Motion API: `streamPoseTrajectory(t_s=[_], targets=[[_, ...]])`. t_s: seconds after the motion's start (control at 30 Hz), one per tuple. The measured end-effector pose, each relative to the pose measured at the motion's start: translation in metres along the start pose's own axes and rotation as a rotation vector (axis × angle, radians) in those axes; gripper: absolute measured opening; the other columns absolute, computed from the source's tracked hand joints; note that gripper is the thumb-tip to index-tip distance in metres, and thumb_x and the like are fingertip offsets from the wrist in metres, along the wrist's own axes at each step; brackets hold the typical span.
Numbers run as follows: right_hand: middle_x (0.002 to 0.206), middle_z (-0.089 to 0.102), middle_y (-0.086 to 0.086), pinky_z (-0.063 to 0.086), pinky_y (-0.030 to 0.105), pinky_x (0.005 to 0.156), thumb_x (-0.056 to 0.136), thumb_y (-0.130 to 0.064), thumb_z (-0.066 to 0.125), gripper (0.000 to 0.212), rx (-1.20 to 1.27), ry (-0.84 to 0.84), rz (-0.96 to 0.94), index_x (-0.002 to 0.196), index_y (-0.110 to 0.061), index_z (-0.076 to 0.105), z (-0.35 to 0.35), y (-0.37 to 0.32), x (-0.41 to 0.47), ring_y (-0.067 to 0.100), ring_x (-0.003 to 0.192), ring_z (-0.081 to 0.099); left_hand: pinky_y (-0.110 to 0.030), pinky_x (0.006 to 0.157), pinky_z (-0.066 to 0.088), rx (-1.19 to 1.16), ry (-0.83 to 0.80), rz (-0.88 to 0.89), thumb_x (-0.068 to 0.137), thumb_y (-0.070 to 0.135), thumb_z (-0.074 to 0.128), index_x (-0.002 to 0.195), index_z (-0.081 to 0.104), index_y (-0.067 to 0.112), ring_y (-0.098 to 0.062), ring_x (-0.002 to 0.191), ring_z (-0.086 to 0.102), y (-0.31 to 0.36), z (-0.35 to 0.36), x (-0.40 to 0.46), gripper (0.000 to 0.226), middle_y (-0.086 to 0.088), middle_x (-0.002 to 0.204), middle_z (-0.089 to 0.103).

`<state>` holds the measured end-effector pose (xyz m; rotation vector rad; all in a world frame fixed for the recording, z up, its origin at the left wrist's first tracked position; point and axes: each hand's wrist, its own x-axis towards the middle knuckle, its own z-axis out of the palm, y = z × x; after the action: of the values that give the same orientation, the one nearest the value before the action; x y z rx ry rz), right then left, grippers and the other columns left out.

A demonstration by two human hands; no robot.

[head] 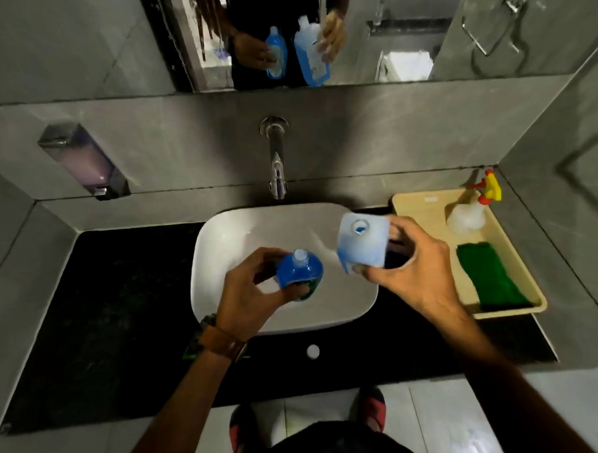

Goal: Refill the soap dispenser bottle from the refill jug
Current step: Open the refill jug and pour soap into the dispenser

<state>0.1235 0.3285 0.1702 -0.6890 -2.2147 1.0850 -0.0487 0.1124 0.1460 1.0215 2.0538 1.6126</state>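
- Blue liquid shows through the soap dispenser bottle [300, 270], which your left hand [251, 297] grasps — fingers curled round its body, thumb pressed on the green label at the near side. The neck is open and points up at the camera.
- Your right hand [414, 269] clasps the refill jug [362, 246], thumb on its near lower edge, fingers wrapped behind the far side. Its round mouth is uncapped and faces upward.
- Both containers hang above the white basin [257, 235], the bottle near the middle, the jug over the right rim, close together but not touching.
- Your left wrist is bent inward and wears a brown strap [220, 342]; your right forearm comes in from the lower right.
- A small white cap [312, 351] lies on the black counter [105, 303], in front of the basin.
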Motion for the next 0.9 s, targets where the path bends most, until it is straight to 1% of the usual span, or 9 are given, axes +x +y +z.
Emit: streamPoseTrajectory(t_s=[0.07, 0.13, 0.27, 0.4, 0.5, 0.6, 0.67, 0.77, 0.9], targets=[[0.109, 0.075, -0.019, 0.06, 0.022, 0.086, 0.052, -0.033, 0.1, 0.077, 0.058, -0.029, 0.04, 0.12, -0.037, 0.065, 0.001, 0.021, -0.021, 0.001, 0.099, 0.073, -0.011, 0.081, 0.053, 0.023, 0.004, -0.019, 0.064, 0.042, 0.092, 0.108, 0.064, 0.044, -0.002, 0.096, 0.07, -0.019, -0.002, -0.018, 0.053, 0.022, 0.106, 0.072], [0.114, 0.072, -0.024, 0.057, 0.015, 0.084, 0.054, -0.039, 0.101, 0.077, 0.058, -0.069, 0.093, 0.122, -0.04, 0.064, 0.001, 0.044, -0.044, -0.001, 0.103, 0.071, -0.015, 0.081, 0.054, 0.055, -0.015, -0.071, 0.064, 0.046, 0.089, 0.108, 0.064, 0.042, -0.005, 0.097, 0.07, -0.044, 0.0, -0.038, 0.051, 0.02, 0.107, 0.071], [0.119, 0.071, -0.02, 0.056, 0.015, 0.083, 0.058, -0.044, 0.1, 0.081, 0.066, -0.188, 0.206, 0.127, -0.037, 0.06, 0.007, 0.081, -0.086, 0.002, 0.107, 0.071, -0.02, 0.085, 0.057, 0.04, -0.064, -0.25, 0.061, 0.05, 0.088, 0.111, 0.065, 0.035, -0.007, 0.098, 0.071, -0.087, 0.004, -0.078, 0.056, 0.015, 0.108, 0.073], [0.117, 0.072, -0.02, 0.055, 0.011, 0.08, 0.057, -0.036, 0.102, 0.081, 0.068, -0.254, 0.314, 0.125, -0.042, 0.058, 0.022, 0.108, -0.113, 0.0, 0.105, 0.071, -0.015, 0.088, 0.054, 0.092, -0.141, -0.347, 0.058, 0.048, 0.09, 0.11, 0.065, 0.039, 0.001, 0.103, 0.069, -0.116, 0.008, -0.101, 0.058, 0.021, 0.11, 0.073], [0.117, 0.069, -0.025, 0.055, 0.01, 0.081, 0.057, -0.043, 0.099, 0.078, 0.03, -0.273, 0.339, 0.122, -0.051, 0.056, 0.035, 0.122, -0.122, -0.002, 0.105, 0.07, -0.02, 0.095, 0.053, 0.102, -0.208, -0.414, 0.06, 0.044, 0.09, 0.11, 0.065, 0.033, -0.002, 0.109, 0.068, -0.134, 0.013, -0.111, 0.058, 0.018, 0.115, 0.073], [0.116, 0.065, -0.034, 0.052, 0.006, 0.079, 0.059, -0.032, 0.099, 0.078, -0.017, -0.306, 0.358, 0.118, -0.058, 0.054, 0.048, 0.139, -0.128, -0.008, 0.104, 0.067, -0.017, 0.093, 0.053, 0.126, -0.229, -0.458, 0.061, 0.039, 0.09, 0.108, 0.064, 0.035, 0.002, 0.108, 0.067, -0.15, 0.017, -0.117, 0.054, 0.022, 0.114, 0.072], [0.115, 0.065, -0.035, 0.052, 0.006, 0.078, 0.059, -0.023, 0.099, 0.08, -0.034, -0.324, 0.379, 0.117, -0.056, 0.055, 0.055, 0.15, -0.131, -0.01, 0.104, 0.066, -0.014, 0.09, 0.054, 0.14, -0.232, -0.485, 0.063, 0.029, 0.092, 0.106, 0.063, 0.041, 0.004, 0.106, 0.067, -0.159, 0.019, -0.119, 0.053, 0.024, 0.113, 0.072], [0.113, 0.069, -0.027, 0.051, 0.007, 0.08, 0.06, -0.016, 0.098, 0.08, -0.043, -0.335, 0.397, 0.119, -0.049, 0.056, 0.062, 0.164, -0.136, -0.008, 0.105, 0.066, -0.012, 0.085, 0.054, 0.146, -0.235, -0.523, 0.064, 0.019, 0.093, 0.104, 0.062, 0.047, 0.006, 0.104, 0.067, -0.171, 0.021, -0.12, 0.058, 0.027, 0.111, 0.071], [0.111, 0.067, -0.022, 0.05, 0.003, 0.078, 0.061, -0.015, 0.099, 0.08, -0.056, -0.344, 0.441, 0.119, -0.046, 0.054, 0.069, 0.172, -0.142, -0.016, 0.104, 0.063, -0.011, 0.083, 0.053, 0.134, -0.232, -0.551, 0.063, 0.018, 0.093, 0.103, 0.062, 0.048, 0.005, 0.102, 0.067, -0.182, 0.023, -0.12, 0.059, 0.028, 0.108, 0.071]])
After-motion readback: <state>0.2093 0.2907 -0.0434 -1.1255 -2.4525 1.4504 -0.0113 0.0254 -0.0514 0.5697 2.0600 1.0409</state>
